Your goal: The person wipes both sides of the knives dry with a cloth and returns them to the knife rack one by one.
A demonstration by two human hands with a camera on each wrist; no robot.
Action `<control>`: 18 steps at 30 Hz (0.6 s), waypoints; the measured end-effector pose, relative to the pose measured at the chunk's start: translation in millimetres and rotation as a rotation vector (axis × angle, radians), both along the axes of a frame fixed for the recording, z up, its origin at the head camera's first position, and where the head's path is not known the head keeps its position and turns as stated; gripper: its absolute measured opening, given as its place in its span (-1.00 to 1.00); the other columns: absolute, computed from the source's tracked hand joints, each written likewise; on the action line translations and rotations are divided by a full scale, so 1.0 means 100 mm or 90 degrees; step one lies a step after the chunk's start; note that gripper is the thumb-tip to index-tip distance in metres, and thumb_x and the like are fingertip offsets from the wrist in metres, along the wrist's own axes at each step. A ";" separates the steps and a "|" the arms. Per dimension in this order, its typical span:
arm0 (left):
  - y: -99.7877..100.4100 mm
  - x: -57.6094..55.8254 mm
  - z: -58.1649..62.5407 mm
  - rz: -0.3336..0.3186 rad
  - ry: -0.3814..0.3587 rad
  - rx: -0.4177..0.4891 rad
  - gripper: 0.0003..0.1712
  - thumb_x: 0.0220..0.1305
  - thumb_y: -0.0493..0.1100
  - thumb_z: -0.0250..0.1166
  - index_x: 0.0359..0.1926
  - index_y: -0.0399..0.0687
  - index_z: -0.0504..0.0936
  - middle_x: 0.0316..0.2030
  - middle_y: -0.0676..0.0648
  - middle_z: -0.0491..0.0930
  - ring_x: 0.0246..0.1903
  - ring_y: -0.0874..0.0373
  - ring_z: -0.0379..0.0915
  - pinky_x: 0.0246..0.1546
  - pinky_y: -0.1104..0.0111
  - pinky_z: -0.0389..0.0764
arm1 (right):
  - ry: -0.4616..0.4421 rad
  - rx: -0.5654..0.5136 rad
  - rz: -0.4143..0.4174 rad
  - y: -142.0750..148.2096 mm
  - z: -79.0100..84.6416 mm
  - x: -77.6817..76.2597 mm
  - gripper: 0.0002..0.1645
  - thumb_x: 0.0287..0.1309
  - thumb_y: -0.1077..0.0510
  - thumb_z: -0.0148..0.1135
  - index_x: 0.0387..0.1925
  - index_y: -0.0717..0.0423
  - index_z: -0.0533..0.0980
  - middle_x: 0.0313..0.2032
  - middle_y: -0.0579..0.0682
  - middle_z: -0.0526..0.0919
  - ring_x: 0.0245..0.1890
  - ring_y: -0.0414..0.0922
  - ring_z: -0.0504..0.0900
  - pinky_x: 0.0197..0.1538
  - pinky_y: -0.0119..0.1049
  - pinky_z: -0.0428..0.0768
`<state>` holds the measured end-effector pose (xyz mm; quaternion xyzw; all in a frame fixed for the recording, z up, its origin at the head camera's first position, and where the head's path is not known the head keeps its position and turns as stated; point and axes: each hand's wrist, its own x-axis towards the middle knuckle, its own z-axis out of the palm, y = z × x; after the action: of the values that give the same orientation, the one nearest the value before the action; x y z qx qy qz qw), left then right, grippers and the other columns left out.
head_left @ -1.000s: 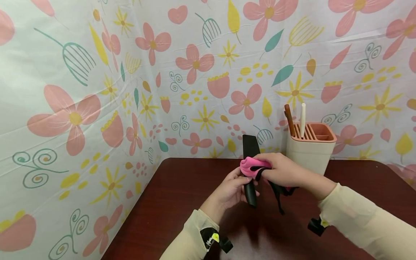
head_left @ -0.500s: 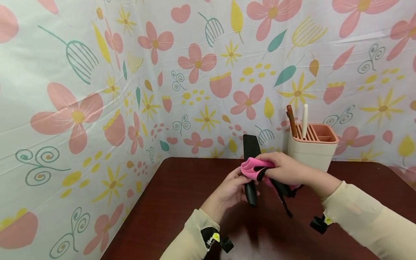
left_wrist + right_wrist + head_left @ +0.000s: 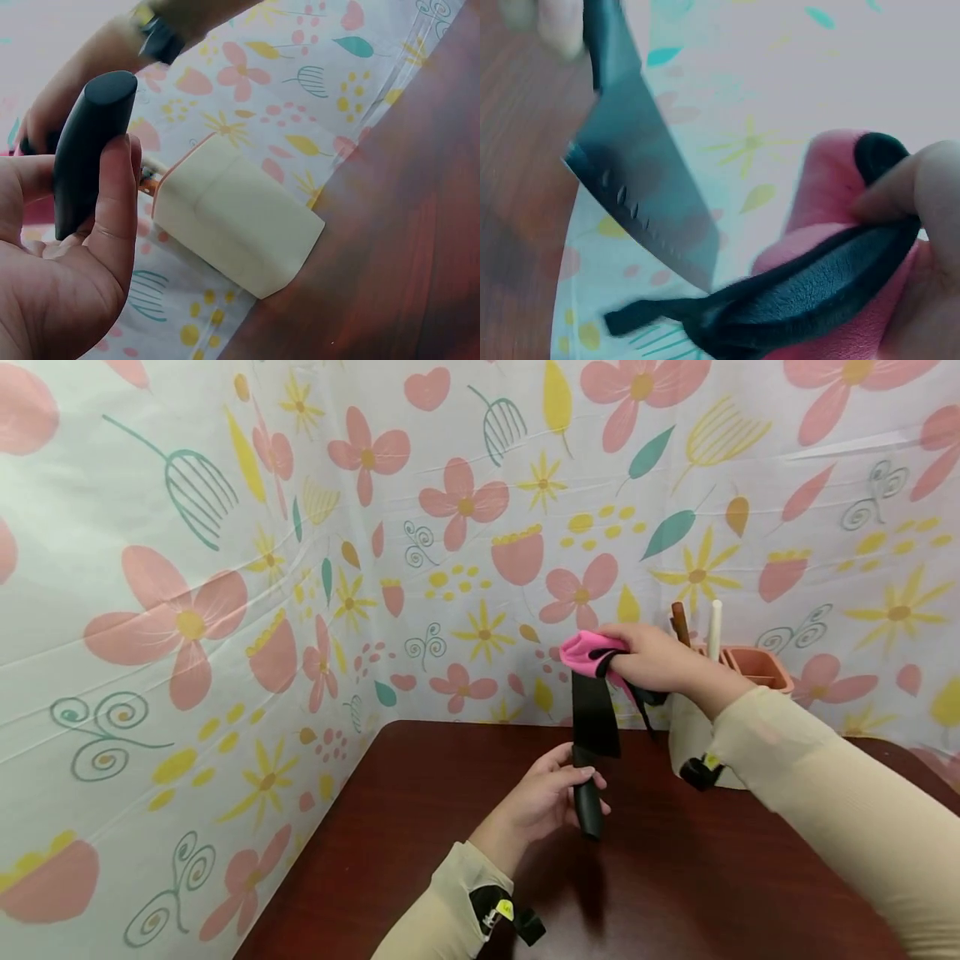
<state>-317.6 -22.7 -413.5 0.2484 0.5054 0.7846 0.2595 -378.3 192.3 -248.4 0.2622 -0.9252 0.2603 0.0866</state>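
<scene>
My left hand [image 3: 543, 797] grips the black handle [image 3: 90, 150] of a kitchen knife [image 3: 594, 718], whose wide dark blade points up and away over the table. In the right wrist view the blade [image 3: 652, 180] shows a row of small dimples near its edge. A folded pink cloth [image 3: 588, 656] with black trim is bunched in my right hand [image 3: 652, 656], up at the blade's far end. The cloth covers the knife's tip in the head view; the right wrist view has the cloth [image 3: 825, 180] close beside the tip, and I cannot tell whether they touch.
Behind my right forearm stands a cream knife block [image 3: 686, 735] with an orange slotted top, partly hidden. A brown handle [image 3: 680, 623] and a white handle [image 3: 715, 631] stick up from it. A flower-patterned sheet [image 3: 465, 568] hangs behind the dark red table [image 3: 420, 827].
My right hand has moved up and away with the pink cloth, from near the handle to the blade's far end, baring the blade. The left hand keeps its grip on the knife.
</scene>
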 end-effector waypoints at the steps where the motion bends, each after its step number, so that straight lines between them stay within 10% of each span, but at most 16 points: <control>1: 0.00 0.01 0.00 0.000 0.001 -0.001 -0.53 0.56 -0.21 0.05 0.41 -0.03 0.30 -0.22 0.02 0.64 -0.34 0.14 0.76 -0.42 0.22 0.77 | 0.016 0.006 -0.011 -0.03 -0.02 -0.07 -0.45 0.31 0.23 0.08 0.32 0.05 0.50 -0.15 0.15 0.72 -0.35 -0.01 0.57 -0.25 -0.17 0.49; 10: 0.01 0.01 0.02 0.013 0.011 0.007 -0.51 0.54 -0.20 0.08 0.42 0.01 0.32 -0.23 0.01 0.63 -0.36 0.15 0.76 -0.42 0.22 0.77 | 0.141 0.127 -0.040 -0.30 -0.43 -0.50 -0.52 0.26 0.28 0.09 0.18 -0.01 0.60 -0.09 0.10 0.73 -0.25 0.04 0.57 -0.13 -0.02 0.52; 18: -0.02 -0.01 0.00 0.009 -0.008 -0.005 -0.51 0.58 -0.19 0.03 0.45 0.03 0.28 -0.26 0.04 0.62 -0.37 0.16 0.76 -0.34 0.22 0.79 | 0.090 0.123 -0.068 -0.37 -0.66 -0.57 -0.57 0.27 0.17 0.10 0.16 -0.04 0.56 -0.10 0.07 0.70 -0.23 0.06 0.57 -0.14 0.05 0.55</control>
<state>-318.8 -24.6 -413.7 0.2390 0.5083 0.7861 0.2582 -435.3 155.5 -314.4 0.2371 -0.9504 0.1456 0.1394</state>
